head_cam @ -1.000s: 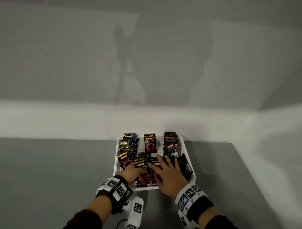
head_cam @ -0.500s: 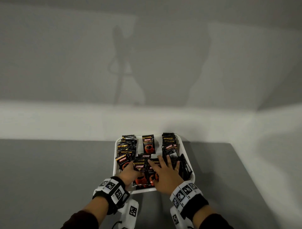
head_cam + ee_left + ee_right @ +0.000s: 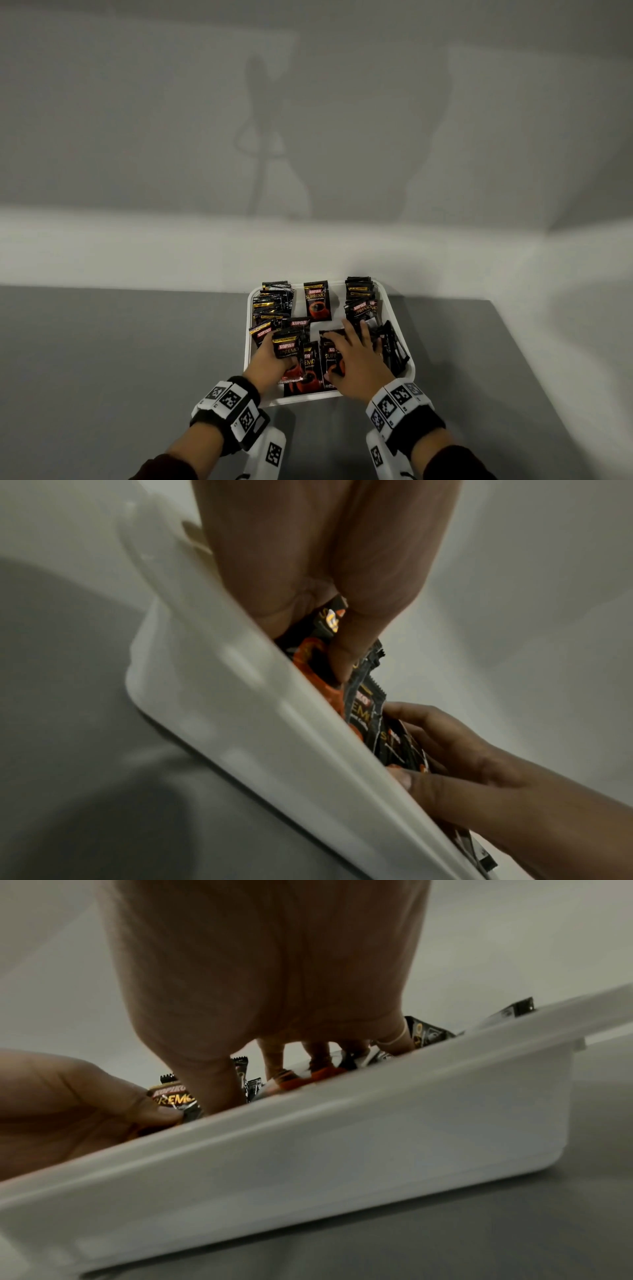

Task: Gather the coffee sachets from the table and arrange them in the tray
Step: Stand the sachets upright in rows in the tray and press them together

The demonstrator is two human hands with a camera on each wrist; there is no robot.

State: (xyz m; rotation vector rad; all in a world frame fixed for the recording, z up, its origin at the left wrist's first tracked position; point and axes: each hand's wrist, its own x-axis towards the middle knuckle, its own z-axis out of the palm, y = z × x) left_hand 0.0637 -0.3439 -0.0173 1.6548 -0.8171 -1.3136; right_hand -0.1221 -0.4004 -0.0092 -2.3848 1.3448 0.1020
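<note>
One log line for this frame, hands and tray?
left hand: holds sachet | right hand: presses sachets flat | tray: sachets inside

Coffee sachets (image 3: 318, 300) — black, red-cup print, stacked in rows and loose, lower centre of frame — inside white square tray (image 3: 394, 301) on the grey table.

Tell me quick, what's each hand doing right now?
Left hand: fingers curled round a Kopiko sachet in the tray.
Right hand: open, fingers spread, pressing on sachets in the tray.
</note>
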